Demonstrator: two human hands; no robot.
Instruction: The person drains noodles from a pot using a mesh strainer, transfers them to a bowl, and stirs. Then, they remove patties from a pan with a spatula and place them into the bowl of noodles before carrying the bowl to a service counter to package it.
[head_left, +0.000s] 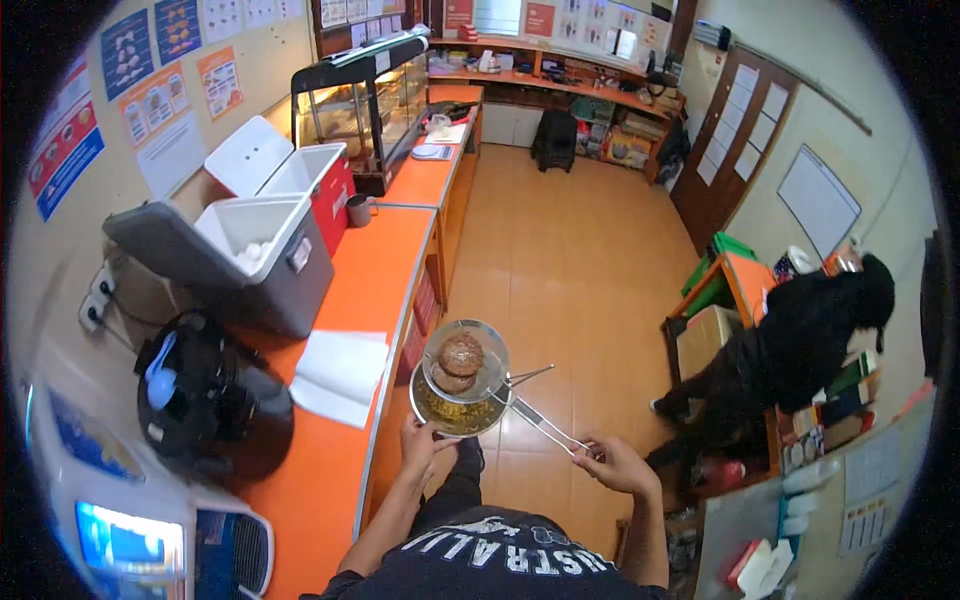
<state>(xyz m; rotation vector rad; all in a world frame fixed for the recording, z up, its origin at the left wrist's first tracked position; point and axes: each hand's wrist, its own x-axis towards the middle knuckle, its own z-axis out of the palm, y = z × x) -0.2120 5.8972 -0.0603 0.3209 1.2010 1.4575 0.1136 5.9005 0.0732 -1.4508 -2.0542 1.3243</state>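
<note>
My right hand (614, 464) is closed round the wire handle of a mesh strainer (494, 362). Round brown pieces of food (460, 356), like patties or doughnuts, lie in its mesh; their exact kind cannot be told. Beneath the strainer is a round metal bowl (416, 408) with yellowish, speckled contents (450, 412). The strainer partly covers the bowl. My left hand (422, 446) grips the bowl at its near left rim. A thin metal rod (532, 374) sticks out to the right beside the strainer.
Along the left runs an orange counter (345, 290) with an open book (340, 375), a grey cool box (285, 290), a red cool box (330, 205), a mug (358, 210) and a black cooker (200, 400). A person in black (800, 340) bends over a table at right.
</note>
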